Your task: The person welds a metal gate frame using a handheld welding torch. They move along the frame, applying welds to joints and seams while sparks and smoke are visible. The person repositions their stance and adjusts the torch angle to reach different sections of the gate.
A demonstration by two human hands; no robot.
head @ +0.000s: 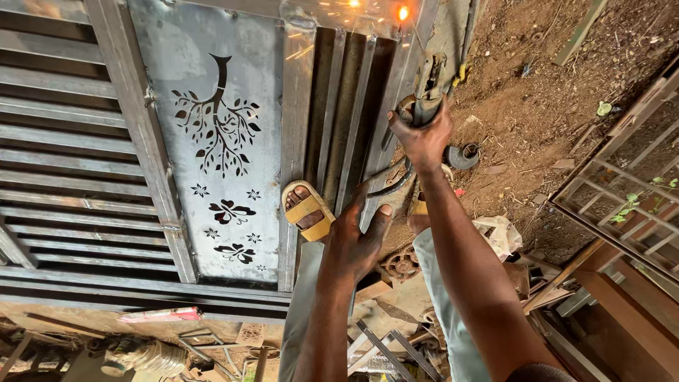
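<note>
So, quick rundown:
Right hand: wrapped tight round a welding electrode holder, rod tip sparking orange at the top edge of the steel gate.
Left hand: open, fingers spread, pressing flat on a gate bar.
Gate: lying flat, cut-out tree panel left of the bars.
Foot: yellow sandal planted on the gate, just beside the left hand.

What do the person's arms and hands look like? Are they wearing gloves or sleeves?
No gloves and no sleeves in view. Both arms are bare and lean from elbow to wrist. The left hand and the right hand are bare too, with no rings, watch or bands showing.
</note>
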